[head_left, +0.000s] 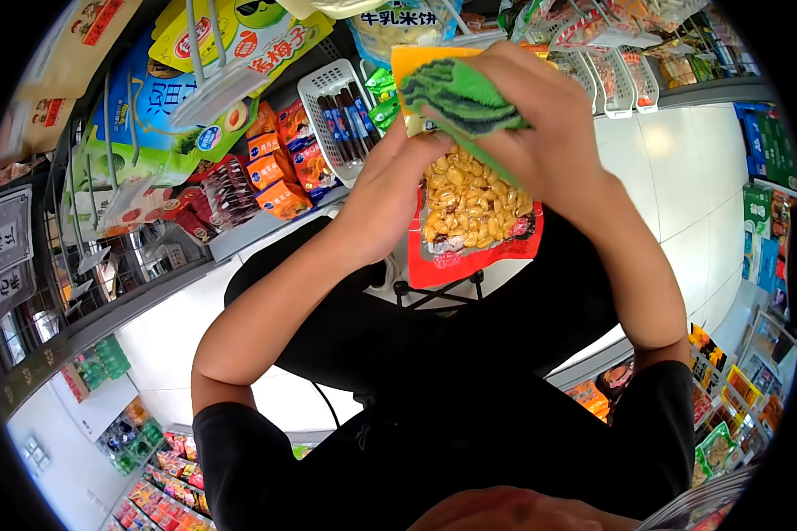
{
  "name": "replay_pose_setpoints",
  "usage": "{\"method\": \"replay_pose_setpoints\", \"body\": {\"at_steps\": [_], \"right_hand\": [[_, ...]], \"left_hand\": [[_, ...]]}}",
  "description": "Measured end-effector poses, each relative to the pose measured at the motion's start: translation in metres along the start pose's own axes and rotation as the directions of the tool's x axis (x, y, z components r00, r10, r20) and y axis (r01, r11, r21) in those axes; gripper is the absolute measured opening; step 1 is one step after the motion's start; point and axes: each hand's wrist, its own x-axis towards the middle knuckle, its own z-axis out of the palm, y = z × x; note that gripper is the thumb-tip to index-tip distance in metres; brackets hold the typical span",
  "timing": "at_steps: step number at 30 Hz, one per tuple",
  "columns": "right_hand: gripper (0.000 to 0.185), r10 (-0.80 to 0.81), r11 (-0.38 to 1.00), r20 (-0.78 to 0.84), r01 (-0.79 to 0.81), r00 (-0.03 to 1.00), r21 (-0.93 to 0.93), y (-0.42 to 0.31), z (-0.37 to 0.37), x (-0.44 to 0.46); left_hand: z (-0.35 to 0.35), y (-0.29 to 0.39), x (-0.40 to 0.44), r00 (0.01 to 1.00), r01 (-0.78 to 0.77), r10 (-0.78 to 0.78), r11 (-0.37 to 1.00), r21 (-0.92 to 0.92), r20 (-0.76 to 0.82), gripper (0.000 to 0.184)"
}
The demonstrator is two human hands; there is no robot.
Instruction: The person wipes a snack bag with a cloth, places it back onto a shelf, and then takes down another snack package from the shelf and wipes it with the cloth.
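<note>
My left hand grips the left edge of a snack bag with a yellow top, a red bottom and a clear window full of nuts. Its thumb lies on the front of the bag. Over the bag's upper part, my right hand holds a green striped cloth, fingers wrapped round it. The cloth lies against the yellow top. The bag hangs upright above my lap.
Shelves of packaged snacks run along the top and left. A white basket of dark sticks stands left of the bag, beside orange packets. White baskets are at the upper right. A folding stool's black legs show below the bag.
</note>
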Motion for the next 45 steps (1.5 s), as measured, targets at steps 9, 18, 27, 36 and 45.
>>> {"method": "replay_pose_setpoints", "body": {"at_steps": [9, 18, 27, 36, 45], "right_hand": [[0.033, 0.001, 1.000, -0.027, -0.001, 1.000, -0.006, 0.008, -0.001, -0.001], [0.042, 0.046, 0.997, -0.066, -0.050, 0.997, -0.065, 0.011, -0.002, 0.001], [0.039, 0.051, 0.987, -0.072, -0.061, 0.996, -0.152, 0.024, -0.005, -0.006], [0.038, 0.073, 0.995, -0.031, -0.075, 0.997, -0.069, 0.018, 0.000, -0.008], [0.034, 0.115, 0.991, 0.020, -0.114, 0.993, -0.066, 0.019, -0.003, -0.006]], "left_hand": [[0.010, 0.001, -0.001, 0.998, 0.068, -0.067, 0.990, -0.123, 0.014, 0.046], [0.008, 0.005, -0.003, 0.991, 0.130, -0.125, 0.965, -0.226, 0.037, 0.041], [0.006, 0.011, -0.003, 0.995, 0.081, -0.093, 0.960, -0.268, -0.033, 0.044], [-0.002, 0.009, -0.007, 0.991, 0.091, -0.121, 0.927, -0.363, -0.061, 0.038], [0.000, 0.007, -0.016, 0.989, 0.074, -0.117, 0.925, -0.374, -0.092, 0.042]]}}
